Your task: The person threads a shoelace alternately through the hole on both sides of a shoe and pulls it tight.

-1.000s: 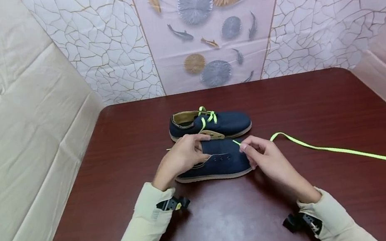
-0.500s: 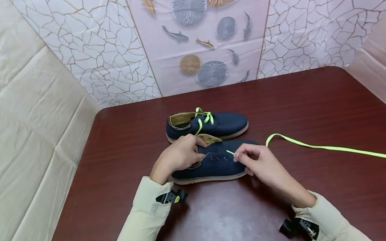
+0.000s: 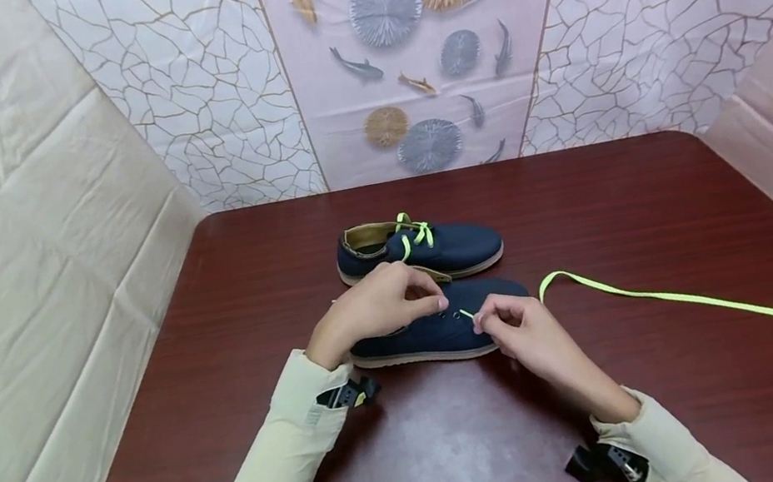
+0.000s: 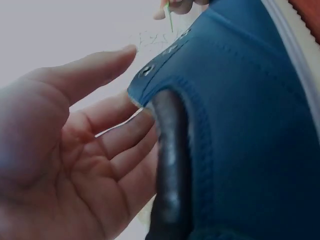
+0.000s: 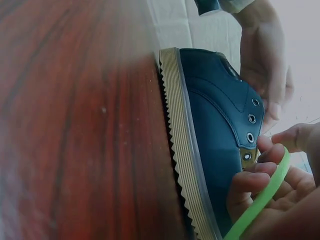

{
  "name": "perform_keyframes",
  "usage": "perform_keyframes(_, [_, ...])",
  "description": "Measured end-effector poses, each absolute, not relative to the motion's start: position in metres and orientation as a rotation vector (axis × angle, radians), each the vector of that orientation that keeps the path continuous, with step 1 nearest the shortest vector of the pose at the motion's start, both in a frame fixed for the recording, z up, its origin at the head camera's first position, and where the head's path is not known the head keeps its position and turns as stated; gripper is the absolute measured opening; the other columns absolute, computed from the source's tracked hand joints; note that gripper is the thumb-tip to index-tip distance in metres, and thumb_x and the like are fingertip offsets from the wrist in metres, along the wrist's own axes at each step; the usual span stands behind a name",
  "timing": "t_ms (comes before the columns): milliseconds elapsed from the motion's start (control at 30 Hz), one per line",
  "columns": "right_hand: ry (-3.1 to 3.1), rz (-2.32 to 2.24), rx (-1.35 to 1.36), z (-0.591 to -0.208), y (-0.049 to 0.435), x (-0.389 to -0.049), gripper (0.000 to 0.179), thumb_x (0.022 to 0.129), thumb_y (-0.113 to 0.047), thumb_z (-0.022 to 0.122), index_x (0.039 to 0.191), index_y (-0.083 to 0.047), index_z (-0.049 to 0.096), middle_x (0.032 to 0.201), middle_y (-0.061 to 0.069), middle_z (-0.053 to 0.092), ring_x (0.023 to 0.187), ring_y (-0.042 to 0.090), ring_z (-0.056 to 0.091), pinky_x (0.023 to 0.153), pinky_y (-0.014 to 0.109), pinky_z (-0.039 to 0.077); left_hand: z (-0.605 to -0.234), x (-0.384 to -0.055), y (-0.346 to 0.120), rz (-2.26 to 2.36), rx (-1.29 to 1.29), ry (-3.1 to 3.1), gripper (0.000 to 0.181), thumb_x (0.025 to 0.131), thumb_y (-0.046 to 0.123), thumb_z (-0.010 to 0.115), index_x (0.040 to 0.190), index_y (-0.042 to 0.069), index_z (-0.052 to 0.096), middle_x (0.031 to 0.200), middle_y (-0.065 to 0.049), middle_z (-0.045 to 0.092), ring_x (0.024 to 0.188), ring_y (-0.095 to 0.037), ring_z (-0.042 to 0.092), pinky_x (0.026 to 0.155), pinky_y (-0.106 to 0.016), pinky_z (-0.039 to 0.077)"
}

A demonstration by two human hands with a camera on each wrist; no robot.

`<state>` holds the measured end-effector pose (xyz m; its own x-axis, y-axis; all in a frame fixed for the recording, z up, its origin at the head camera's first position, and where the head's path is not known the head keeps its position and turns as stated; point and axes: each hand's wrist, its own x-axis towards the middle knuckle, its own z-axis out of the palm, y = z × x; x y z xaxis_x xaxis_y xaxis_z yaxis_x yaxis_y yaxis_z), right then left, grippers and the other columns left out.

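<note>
Here, near shoe: navy, it stood sole down on the red-brown table, on the person's side of the far shoe
Toe: it pointed to the person's right, with the heel to the left
Long axis: it ran side to side, roughly along the table's far edge and alongside the far shoe, whose toe pointed the same way
Left hand: over the near shoe, its thumb stood apart from loosely extended fingers, which passed behind the eyelet flap
Right hand: thumb and fingertips pinched the lace near one end, whose tip stuck out just beside the eyelets; whether it touched one could not be told
Between hands: a narrow gap separated their fingertips
Lace tail: yellow-green, it curved beyond the right hand, then lay across the table to the right, slanting toward the person
Far shoe's bow: tied, in the same bright colour
</note>
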<state>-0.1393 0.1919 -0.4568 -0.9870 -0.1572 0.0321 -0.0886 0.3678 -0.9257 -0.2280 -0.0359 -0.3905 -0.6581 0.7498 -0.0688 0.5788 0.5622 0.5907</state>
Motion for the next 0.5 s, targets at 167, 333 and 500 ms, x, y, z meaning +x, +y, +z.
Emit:
perform_keyframes(167, [2.565,-1.704,-0.196,-0.457,0.192,-0.138,0.019,0.102,-0.003,0.058,0.089,-0.003,0.072,0.063,0.002,0.052,0.05,0.014,0.049,0.044,0.035,0.048,-0.4,-0.232,-0.031,0.697,1.22,2.401,0.018,0.103,0.021,0.071,0.116,0.012,0.08,0.101,0.005,0.074,0.084,-0.004,0.06,0.078,-0.022,0.05])
perform_keyframes(333, [2.592,-1.668,-0.204,-0.457,0.19,-0.137,0.018,0.1,-0.003,0.061,0.088,-0.005,0.074,0.066,0.002,0.059,0.055,0.013,0.054,0.047,0.03,0.048,-0.411,-0.237,-0.032,0.735,1.302,2.348,0.011,0.104,0.02,0.07,0.105,0.014,0.079,0.084,0.009,0.062,0.074,-0.005,0.051,0.071,-0.022,0.043])
perform_keyframes(500, [2.585,-1.678,-0.222,-0.46,0.185,-0.135,0.017,0.098,-0.001,0.063,0.087,-0.005,0.075,0.069,0.003,0.067,0.059,0.014,0.06,0.055,0.027,0.052,-0.417,-0.239,-0.035,0.841,1.241,2.311,0.015,0.101,0.02,0.074,0.087,0.016,0.074,0.071,0.01,0.049,0.062,-0.004,0.041,0.061,-0.022,0.035])
